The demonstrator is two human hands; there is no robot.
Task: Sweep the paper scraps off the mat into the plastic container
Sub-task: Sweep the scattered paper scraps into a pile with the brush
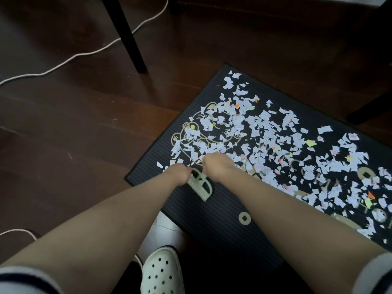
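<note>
Dark wooden floor (74, 134) carries the black ribbed mat (222, 225), and your paper scraps (265, 132) lie thick over its far and right part, mostly white, a few yellow and orange. Near the mat's left corner your left hand (177, 174) and right hand (216, 166) close together on a pale green small brush (200, 185), probably to pull scraps toward you. The plastic container is not visible. A white shoe (162, 272) stands by the near edge.
</note>
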